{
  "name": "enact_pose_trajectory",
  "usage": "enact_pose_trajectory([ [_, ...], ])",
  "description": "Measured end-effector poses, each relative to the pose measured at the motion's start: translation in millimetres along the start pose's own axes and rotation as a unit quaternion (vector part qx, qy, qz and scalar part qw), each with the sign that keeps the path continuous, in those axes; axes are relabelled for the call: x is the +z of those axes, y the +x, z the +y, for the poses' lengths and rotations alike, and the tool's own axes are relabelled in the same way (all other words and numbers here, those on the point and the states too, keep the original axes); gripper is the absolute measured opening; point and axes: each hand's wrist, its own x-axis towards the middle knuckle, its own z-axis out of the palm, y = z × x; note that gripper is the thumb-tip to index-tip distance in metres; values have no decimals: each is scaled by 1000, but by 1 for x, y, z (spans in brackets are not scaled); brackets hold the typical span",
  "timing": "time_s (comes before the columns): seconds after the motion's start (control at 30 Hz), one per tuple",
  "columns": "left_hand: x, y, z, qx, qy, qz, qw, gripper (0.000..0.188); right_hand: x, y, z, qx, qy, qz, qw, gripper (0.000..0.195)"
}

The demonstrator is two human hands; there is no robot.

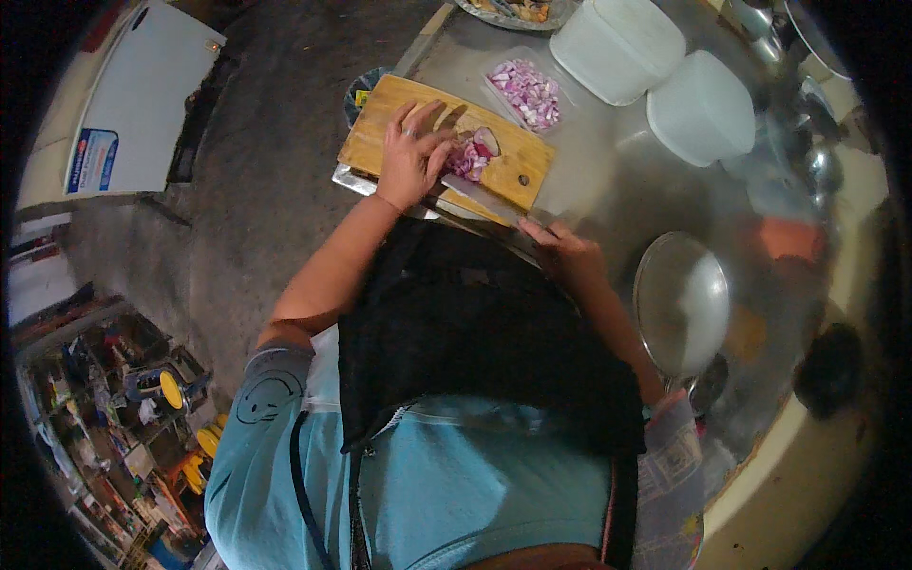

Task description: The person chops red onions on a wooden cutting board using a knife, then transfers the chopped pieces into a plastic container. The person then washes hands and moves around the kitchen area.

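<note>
A wooden cutting board lies near the edge of the metal worktop, on top of a shiny metal thing. On it is a heap of chopped red onion with a larger cut onion piece beside it. My left hand rests over the board at the heap's left side, fingers apart; whether anything is under the fingertips is hidden. My right hand grips the handle of a kitchen knife, whose blade lies along the board's near edge, its tip close to my left hand. Beyond the board stands a clear plastic container of chopped onion.
Two white plastic tubs stand at the back. A foil-like plate of food is at the top. A round metal pan or lid and an orange thing lie to the right. A bin stands behind the board's left corner.
</note>
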Motion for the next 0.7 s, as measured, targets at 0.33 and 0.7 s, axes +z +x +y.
enact_pose_trajectory([
  [0.33,44,77,18,-50,4,-317,947,26,46,58,6,-19,258,-19,966,42],
  [0.7,-18,10,-42,-391,-335,142,845,38,46,73,-16,-28,273,57,960,38],
])
